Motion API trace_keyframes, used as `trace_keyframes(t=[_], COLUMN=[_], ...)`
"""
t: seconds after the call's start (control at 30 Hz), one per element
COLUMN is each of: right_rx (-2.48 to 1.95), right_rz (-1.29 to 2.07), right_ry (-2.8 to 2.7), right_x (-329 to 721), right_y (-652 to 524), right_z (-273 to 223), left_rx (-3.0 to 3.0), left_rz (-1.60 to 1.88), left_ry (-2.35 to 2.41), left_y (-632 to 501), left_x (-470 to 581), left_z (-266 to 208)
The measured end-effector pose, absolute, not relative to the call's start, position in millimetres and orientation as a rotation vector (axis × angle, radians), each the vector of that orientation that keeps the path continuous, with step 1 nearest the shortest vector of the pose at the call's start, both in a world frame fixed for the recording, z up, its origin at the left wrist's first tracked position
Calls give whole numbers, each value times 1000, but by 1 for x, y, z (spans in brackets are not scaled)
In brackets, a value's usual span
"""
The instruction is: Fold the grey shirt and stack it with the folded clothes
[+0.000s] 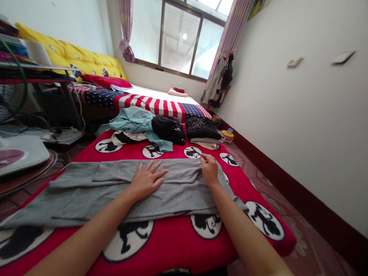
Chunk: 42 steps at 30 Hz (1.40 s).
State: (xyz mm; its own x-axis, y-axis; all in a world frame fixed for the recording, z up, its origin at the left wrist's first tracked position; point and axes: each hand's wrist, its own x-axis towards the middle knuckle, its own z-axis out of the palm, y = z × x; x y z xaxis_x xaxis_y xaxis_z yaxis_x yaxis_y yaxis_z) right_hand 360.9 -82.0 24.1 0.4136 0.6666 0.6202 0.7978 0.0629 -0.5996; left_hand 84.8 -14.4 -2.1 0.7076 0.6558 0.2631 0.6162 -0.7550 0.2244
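Observation:
A long grey garment [115, 195], wrinkled in places, lies stretched sideways over a red blanket [172, 245] printed with black figures in white circles. Its exact kind cannot be told. My left hand [148, 180] rests flat on the middle of the cloth, fingers spread. At the far edge, towards the right end, the fingers of my right hand [209, 168] are pinched together on the grey fabric. Part of the right end is hidden behind my right forearm.
Beyond the garment lie a loose heap with a teal top [132, 120], black clothing [168, 128] and a folded stack [202, 130]. A bed [161, 107] stands behind, a desk [43, 74] on the left. A small yellow stool [227, 134] is by the right wall.

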Motion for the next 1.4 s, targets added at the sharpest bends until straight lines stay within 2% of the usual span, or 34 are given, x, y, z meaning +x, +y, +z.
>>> trace_keyframes(t=[0.2, 0.37, 0.53, 0.67, 0.93, 1.4], right_rx=[-2218, -2332, -2126, -1903, -1771, -1800], right_rz=[18, -10, -173, -172, -69, 3], right_ry=[-1590, -1458, -1501, -1558, -1497, -1332], right_x=[424, 456, 442, 423, 424, 429], right_y=[-76, -81, -80, -84, -83, -76], right_z=[10, 6, 20, 12, -7, -12], left_rx=[2808, 2809, 2781, 2729, 2762, 2952], left_rz=[454, 477, 725, 904, 754, 598], left_ry=[1010, 977, 731, 474, 572, 664], left_y=[-12, -12, -19, -42, -83, -88], left_x=[83, 81, 83, 108, 180, 183], left_z=[-3, -3, 0, 10, 14, 12])
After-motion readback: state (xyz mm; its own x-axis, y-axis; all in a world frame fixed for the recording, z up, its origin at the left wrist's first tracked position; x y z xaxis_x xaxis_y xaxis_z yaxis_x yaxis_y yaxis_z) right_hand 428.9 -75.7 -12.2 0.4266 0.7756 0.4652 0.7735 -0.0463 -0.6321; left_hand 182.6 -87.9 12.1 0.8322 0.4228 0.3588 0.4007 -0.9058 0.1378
